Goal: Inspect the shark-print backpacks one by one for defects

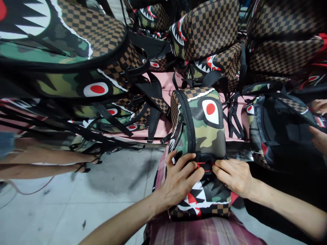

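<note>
The left hand has its grip narrow, fingers bent and a little fanned, with the tips on the black trim across the middle of the backpack; how firmly they press is hard to tell. The right hand closes more tightly, its curled fingers and thumb pinching the same trim from the other side, where a red-lined edge shows between the two hands. Both backs face the camera. The left forearm slants up from the bottom of the view, while the right one comes in from the lower right corner, its wrist nearly straight. The backpack lies tilted on a purple plaid cloth over the lap, its far end reaching past the edge of the pink worktop. It is boxy, in smooth camouflage and brown-black check, with a red and white eye, jagged white teeth and a curved black zip. More checked backpacks are heaped beyond it, with a rounded stack at the left, black straps dangling. At the right, another person's hand is beside a black-backed bag. Bare legs show at the left above the pale floor.
</note>
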Motion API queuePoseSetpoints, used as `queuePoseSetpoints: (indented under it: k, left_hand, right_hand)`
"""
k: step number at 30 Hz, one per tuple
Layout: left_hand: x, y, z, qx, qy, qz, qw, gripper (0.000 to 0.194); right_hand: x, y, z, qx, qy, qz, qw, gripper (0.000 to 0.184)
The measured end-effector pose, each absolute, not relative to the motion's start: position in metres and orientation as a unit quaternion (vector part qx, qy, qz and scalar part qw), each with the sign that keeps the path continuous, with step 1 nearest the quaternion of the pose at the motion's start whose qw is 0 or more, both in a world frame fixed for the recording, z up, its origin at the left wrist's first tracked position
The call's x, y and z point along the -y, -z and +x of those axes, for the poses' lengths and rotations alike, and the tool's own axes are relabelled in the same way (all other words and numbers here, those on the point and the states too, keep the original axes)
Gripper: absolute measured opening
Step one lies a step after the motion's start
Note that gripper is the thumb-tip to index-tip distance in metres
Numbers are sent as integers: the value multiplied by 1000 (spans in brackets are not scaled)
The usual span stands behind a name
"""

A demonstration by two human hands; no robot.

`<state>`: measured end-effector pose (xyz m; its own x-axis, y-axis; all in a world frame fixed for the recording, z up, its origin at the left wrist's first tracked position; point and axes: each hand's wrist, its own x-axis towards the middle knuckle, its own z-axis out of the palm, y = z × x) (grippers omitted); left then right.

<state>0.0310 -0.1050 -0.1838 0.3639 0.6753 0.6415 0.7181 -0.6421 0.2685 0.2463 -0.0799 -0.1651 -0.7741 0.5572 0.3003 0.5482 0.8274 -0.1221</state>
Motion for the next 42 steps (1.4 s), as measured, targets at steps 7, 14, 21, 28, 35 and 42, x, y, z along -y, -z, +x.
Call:
queuePoseSetpoints:
  k: [7,14,21,28,35,42]
  left_hand:
    - [107,191,32,377,400,-834,50,18]
    - [108,194,32,384,397,-831,62,15]
    - [108,199,29,384,405,-828,51,19]
    - [107,196,29,382,400,-832,45,18]
    - [109,197,29,389,394,-831,49,18]
    - [112,202,29,396,402,-824,45,16]
  right_hand:
    - [52,113,245,891,-222,-397,17,26]
    - [32,102,225,887,-195,-413,-75,10]
    - [29,95,214,884,-198,-405,-122,15]
    - [34,105,216,873,-218,-431,-66,16]
    - [33,100,215,878,-210,-412,-120,16]
    - [38,103,216,870,-223,-433,-77,16]
